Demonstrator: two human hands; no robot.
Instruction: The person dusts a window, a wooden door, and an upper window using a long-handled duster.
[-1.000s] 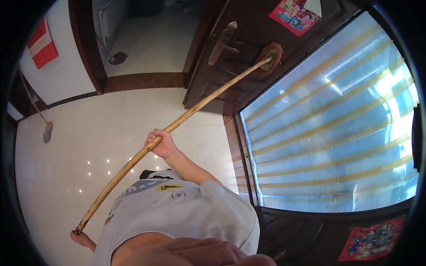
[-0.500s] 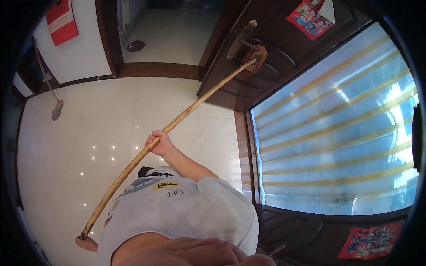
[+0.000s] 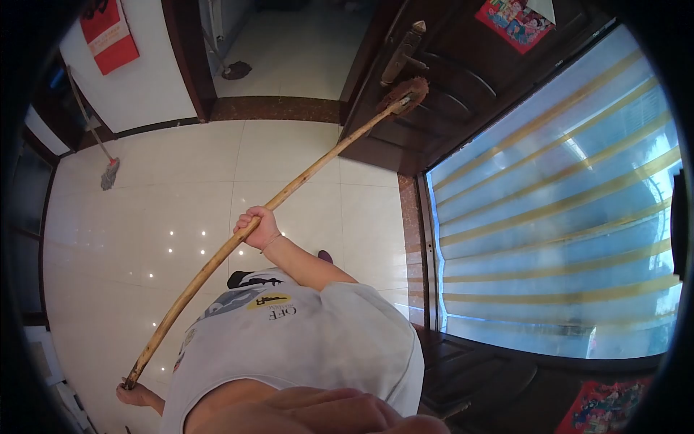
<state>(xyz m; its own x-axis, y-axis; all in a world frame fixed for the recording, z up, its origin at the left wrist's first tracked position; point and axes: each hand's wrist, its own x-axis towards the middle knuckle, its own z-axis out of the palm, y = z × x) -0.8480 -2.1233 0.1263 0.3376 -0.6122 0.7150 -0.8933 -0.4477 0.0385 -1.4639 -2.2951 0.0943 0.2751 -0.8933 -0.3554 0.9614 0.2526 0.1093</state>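
My right hand (image 3: 259,228) is wrapped round the middle of a long wooden pole (image 3: 210,269), which slants up and to the right. Down at the lower left, my left hand (image 3: 136,395) grips the dark butt end of it. A shaggy reddish-brown head (image 3: 407,95) sits on the pole's far end; whether it is a mop or a broom I cannot tell. That head is in front of the dark brown door (image 3: 463,79), just below the door handle (image 3: 402,54). Whether it touches the door is unclear.
A grey mop (image 3: 110,173) leans at the left wall, and another dark mop head (image 3: 236,70) lies beyond the doorway. Striped clear sheeting (image 3: 557,217) covers the opening at right. Glossy pale tiles (image 3: 289,166) make the floor. A dark shoe (image 3: 325,255) shows beside my right forearm.
The view has shifted, so the room appears farther right. The pole's head has moved left and down relative to the door handle. Both hands keep their hold.
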